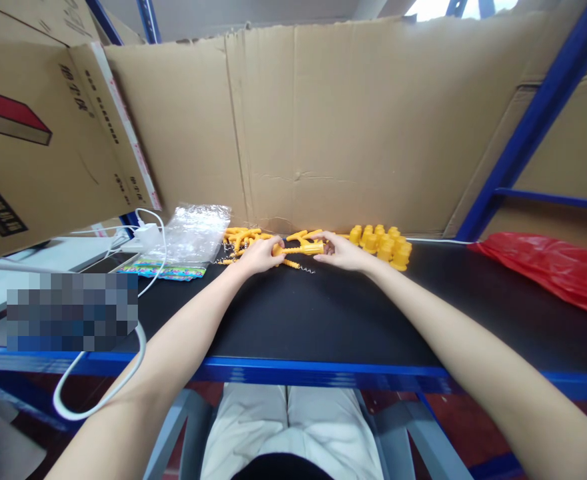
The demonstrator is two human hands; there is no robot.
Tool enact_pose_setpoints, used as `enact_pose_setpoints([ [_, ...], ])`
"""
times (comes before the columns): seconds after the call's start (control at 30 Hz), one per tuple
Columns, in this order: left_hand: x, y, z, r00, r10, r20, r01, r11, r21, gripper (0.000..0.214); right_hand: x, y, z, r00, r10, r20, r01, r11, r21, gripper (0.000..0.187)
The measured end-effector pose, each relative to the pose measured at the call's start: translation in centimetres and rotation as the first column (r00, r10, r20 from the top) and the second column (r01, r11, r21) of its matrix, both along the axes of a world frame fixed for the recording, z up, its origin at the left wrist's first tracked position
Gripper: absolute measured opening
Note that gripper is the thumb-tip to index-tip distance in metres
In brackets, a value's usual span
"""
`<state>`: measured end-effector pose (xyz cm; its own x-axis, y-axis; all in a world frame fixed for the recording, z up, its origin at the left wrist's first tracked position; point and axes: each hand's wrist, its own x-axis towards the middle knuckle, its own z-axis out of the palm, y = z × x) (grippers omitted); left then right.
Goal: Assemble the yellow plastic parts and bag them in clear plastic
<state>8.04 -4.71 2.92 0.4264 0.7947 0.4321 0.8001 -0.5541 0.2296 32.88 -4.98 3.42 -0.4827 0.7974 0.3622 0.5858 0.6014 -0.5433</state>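
Between my two hands, a yellow plastic rod with a cup-shaped end (pixel 313 248) lies roughly level, just over the black table top. My left hand (pixel 261 255) is closed around the rod's left end. The fingers of my right hand (pixel 342 252) pinch the cup-shaped end from the right. Behind and left of my left hand is a pile of yellow branch-like plastic pieces (pixel 243 237), partly hidden by the hand. Several yellow cup-shaped pieces (pixel 383 244) stand in a cluster right of my right hand.
A clear plastic bag (pixel 193 230) and colourful printed packaging (pixel 166 270) lie at the left. A white cable (pixel 142 347) loops over the blue front edge (pixel 293 372). On the right is a red plastic bag (pixel 548 267). Cardboard (pixel 353 127) walls the back.
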Motion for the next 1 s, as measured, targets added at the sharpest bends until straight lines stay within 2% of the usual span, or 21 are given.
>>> enact_pose_setpoints([
  [0.07,-0.1,0.1,-0.1,1.000,0.013,0.013,-0.013,1.000,0.002,0.024,0.2,0.1,0.2,0.997,0.007,-0.083,-0.016,0.994,-0.107,0.047],
  [0.2,0.0,-0.1,0.0,0.999,0.025,0.034,-0.026,0.998,0.051,0.025,-0.2,-0.2,0.6,0.971,-0.033,-0.238,-0.041,0.953,-0.300,0.028],
  [0.3,0.2,-0.4,0.3,0.998,0.047,0.048,-0.051,0.995,0.085,0.025,-0.6,-0.5,0.8,0.946,-0.093,-0.311,-0.030,0.929,-0.370,0.040],
  [0.4,0.2,-0.5,0.4,0.996,0.079,0.040,-0.083,0.991,0.106,0.026,-0.7,-0.5,0.9,0.935,-0.107,-0.338,-0.041,0.914,-0.403,0.040],
  [0.47,0.1,-0.4,0.4,0.995,0.093,0.029,-0.096,0.989,0.116,0.027,-0.6,-0.5,0.8,0.940,-0.060,-0.334,-0.091,0.904,-0.419,0.040],
  [0.53,0.0,-0.3,0.4,0.994,0.107,0.021,-0.109,0.987,0.122,0.028,-0.4,-0.5,0.8,0.940,-0.014,-0.341,-0.136,0.901,-0.412,0.048],
  [0.6,0.0,-0.3,0.3,0.993,0.117,0.012,-0.118,0.985,0.128,0.029,-0.3,-0.4,0.7,0.939,0.000,-0.343,-0.149,0.902,-0.406,0.044],
  [0.67,0.1,-0.5,0.3,0.994,0.114,-0.001,-0.113,0.985,0.131,0.028,-0.2,-0.3,0.6,0.948,-0.016,-0.318,-0.126,0.898,-0.422,0.035],
  [0.7,0.2,-0.6,0.4,0.994,0.107,-0.010,-0.105,0.986,0.129,0.028,-0.3,-0.3,0.6,0.956,-0.029,-0.292,-0.104,0.896,-0.432,0.036],
  [0.9,0.5,-1.1,0.5,0.996,0.084,-0.017,-0.081,0.988,0.131,0.027,-0.4,-0.2,0.8,0.975,-0.164,-0.152,0.086,0.902,-0.423,0.066],
  [1.0,0.3,-0.8,0.4,0.996,0.094,-0.001,-0.092,0.985,0.144,0.026,-0.3,-0.4,1.0,0.975,-0.162,-0.155,0.075,0.887,-0.456,0.061],
])
